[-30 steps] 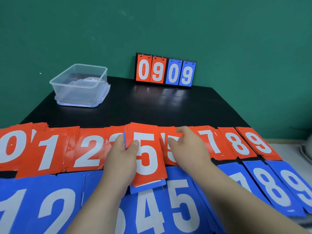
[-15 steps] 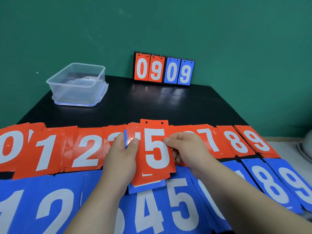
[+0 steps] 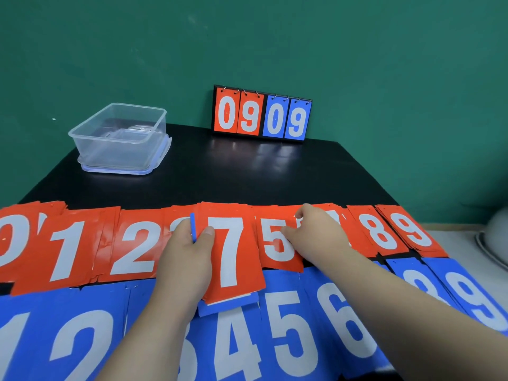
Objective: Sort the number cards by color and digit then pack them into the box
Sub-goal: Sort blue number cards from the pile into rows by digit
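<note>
Box and scoreboard stand beyond stack, which left hand grips; right hand touches red 5s beside it, grip unclear.

The left hand covers most of the red 3, its forearm much of the blue 3. In the stack it grips, only the top 7 reads; the cards beneath show mere edges. The right hand hides the digits between red 5 and red 8; whether it pinches a card cannot be told. Its forearm hides whatever lies between blue 6 and blue 8. The left edge cuts the red 0, the bottom edge the blue row. A pale thing at the right edge is cut off.
</note>
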